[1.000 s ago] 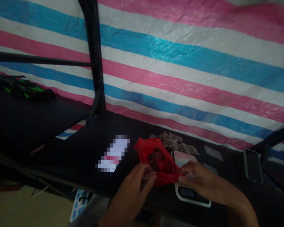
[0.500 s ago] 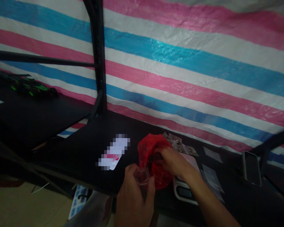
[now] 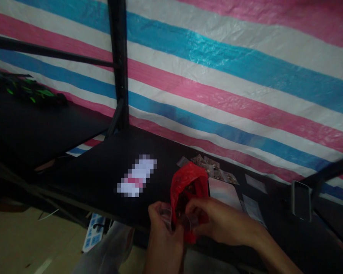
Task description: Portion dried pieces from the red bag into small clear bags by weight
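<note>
A red plastic bag stands with its mouth open toward me, small dark brownish pieces showing inside. In front of it my left hand is closed on a small clear plastic bag. My right hand is at the mouth of the red bag, close to the left fingertips, its fingers pinched together. Something translucent shows between those fingers, too blurred to make out. Just behind the right hand lies a pale kitchen scale, its front hidden by the hand.
Several filled clear bags lie behind the scale. Flat clear bags and a phone are to the right. A blurred-out white and pink item lies left. A green-black toy car sits on the left shelf.
My right hand has drawn back from inside the red bag toward my left hand. The red bag's mouth now faces me more openly. The view has shifted slightly.
</note>
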A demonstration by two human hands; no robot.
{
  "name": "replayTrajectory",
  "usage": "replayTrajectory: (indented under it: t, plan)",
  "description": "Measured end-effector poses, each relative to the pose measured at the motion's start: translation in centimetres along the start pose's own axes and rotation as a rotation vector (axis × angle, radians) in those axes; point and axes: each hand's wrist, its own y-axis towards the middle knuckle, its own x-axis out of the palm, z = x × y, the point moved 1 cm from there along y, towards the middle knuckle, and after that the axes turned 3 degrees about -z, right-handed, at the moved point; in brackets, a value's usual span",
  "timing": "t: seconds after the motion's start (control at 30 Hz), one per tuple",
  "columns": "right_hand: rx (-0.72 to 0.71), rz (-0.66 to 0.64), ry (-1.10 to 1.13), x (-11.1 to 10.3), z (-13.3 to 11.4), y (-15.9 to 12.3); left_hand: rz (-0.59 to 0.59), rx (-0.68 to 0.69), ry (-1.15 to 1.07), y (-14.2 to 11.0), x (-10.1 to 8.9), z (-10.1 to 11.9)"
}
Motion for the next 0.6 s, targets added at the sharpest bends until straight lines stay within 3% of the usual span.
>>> replayTrajectory:
  t: [0.13, 0.3, 0.5, 0.6]
  plan:
    - [0.059, 0.197, -0.232, 0.0, 0.8, 0.2, 0.043, 0.029, -0.079, 0.7, 0.5, 0.5]
    - [0.124, 0.244, -0.436, 1.0, 0.2, 1.2, 0.032, 0.119, -0.033, 0.9, 0.2, 0.3]
    - [0.104, 0.346, -0.354, 1.6, 0.2, 2.2, 0.098, 0.142, -0.092, 2.1, 0.5, 1.2]
    - [0.047, 0.377, -0.182, 1.9, 1.1, 2.6, 0.111, 0.139, -0.130, 2.8, 0.5, 2.3]
